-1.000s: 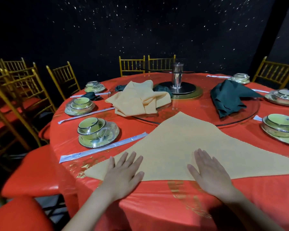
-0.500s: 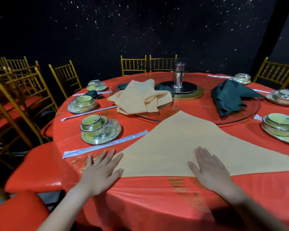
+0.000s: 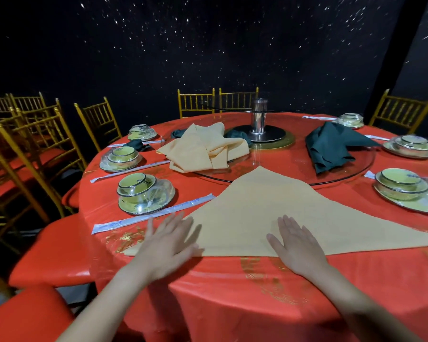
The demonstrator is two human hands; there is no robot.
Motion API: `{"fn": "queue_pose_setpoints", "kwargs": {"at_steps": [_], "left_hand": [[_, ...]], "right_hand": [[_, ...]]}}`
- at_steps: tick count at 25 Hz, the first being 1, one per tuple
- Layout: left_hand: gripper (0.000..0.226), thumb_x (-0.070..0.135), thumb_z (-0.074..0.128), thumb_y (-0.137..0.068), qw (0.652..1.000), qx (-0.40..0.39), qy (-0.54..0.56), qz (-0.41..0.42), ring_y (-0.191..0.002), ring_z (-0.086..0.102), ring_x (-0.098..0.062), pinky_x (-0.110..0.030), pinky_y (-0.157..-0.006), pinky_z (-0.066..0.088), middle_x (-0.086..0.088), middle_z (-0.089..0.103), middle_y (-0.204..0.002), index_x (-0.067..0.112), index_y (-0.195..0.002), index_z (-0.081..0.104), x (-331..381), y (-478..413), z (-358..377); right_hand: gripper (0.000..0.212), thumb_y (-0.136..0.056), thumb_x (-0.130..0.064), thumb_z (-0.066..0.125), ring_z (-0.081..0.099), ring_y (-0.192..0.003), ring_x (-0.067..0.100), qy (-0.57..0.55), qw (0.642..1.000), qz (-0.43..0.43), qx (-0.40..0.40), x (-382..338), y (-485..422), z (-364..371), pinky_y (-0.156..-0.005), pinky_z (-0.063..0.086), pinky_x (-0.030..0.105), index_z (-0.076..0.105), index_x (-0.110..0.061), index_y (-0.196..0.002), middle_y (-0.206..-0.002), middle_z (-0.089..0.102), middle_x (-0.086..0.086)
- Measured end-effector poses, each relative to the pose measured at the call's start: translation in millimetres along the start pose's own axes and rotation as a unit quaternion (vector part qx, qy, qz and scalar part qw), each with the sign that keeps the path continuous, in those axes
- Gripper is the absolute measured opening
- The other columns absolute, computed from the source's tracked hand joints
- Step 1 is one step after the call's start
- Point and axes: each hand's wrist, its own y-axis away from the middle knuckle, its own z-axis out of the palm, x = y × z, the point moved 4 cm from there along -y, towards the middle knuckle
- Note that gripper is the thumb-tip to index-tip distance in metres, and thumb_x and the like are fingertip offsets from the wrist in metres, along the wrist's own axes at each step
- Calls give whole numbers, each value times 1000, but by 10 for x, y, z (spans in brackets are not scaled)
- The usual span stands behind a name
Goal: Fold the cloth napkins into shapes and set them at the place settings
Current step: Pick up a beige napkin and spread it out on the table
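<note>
The left hand [image 3: 169, 245] and right hand [image 3: 297, 245] lie flat, fingers straight, grasping nothing, on the near edge of one matte beige triangular cloth napkin [image 3: 265, 213] spread over the glossy red tablecloth [image 3: 232, 292]. Beyond the fingertips lie one crumpled cream napkin heap [image 3: 200, 151], one dark green napkin heap [image 3: 331, 146] and six plastic-wrapped bowl settings [image 3: 143, 193].

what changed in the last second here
The left hand slid left along the near edge of the napkin to its left corner, then came partway back, flat all the while. Nothing was taken hold of or let go. The right hand stayed flat on the napkin, which is still a spread triangle. The dishes did not move.
</note>
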Motion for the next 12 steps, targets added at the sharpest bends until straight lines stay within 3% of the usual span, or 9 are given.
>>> {"fn": "queue_pose_setpoints", "kwargs": {"at_steps": [2, 4, 6, 8, 10, 12], "left_hand": [[83, 81, 18, -79, 993, 22, 60, 100, -137, 29, -12, -38, -114, 24, 5, 36, -148, 30, -139, 42, 458, -88, 41], [61, 69, 35, -84, 983, 62, 70, 157, -116, 52, -14, -29, -95, 44, 6, 59, -123, 28, -122, 59, 685, -148, 86], [51, 64, 37, -83, 982, 82, 58, 158, -99, 58, -14, -24, -80, 45, 9, 64, -103, 28, -106, 66, 684, -205, 131], [49, 63, 35, -80, 985, 66, 52, 151, -93, 59, -12, -23, -74, 44, 11, 65, -95, 29, -97, 67, 623, -229, 182], [41, 57, 38, -81, 982, 75, 37, 169, -86, 60, -10, -21, -68, 45, 13, 65, -88, 29, -90, 67, 604, -218, 218], [33, 51, 41, -84, 978, 87, 1, 187, -78, 62, -8, -20, -59, 49, 16, 66, -83, 30, -84, 67, 599, -209, 228]], "right_hand": [[73, -91, -60, 10, -1, -145, 8, -77, 996, -38, 24, 29, 24, -44, -118, 3, 29, 15, -18, -150, -158, 7, -2], [77, -88, -69, 15, 7, -143, 4, -161, 983, -74, 56, 153, 87, -106, -118, 10, 30, 30, -22, -146, -155, 19, -6], [87, -77, -83, 21, 15, -140, 0, -188, 974, -104, 77, 379, 170, -143, -117, 18, 30, 44, -26, -139, -146, 28, -15], [89, -71, -88, 26, 28, -137, 3, -163, 976, -120, 74, 623, 248, -165, -113, 27, 33, 55, -28, -129, -139, 38, -16], [76, -76, -83, 32, 48, -125, 10, -122, 978, -137, 101, 813, 313, -216, -103, 41, 38, 66, -27, -115, -130, 55, -11], [58, -84, -70, 37, 62, -105, 9, -69, 970, -168, 163, 887, 358, -303, -89, 51, 34, 71, -26, -101, -112, 67, -10]]}}
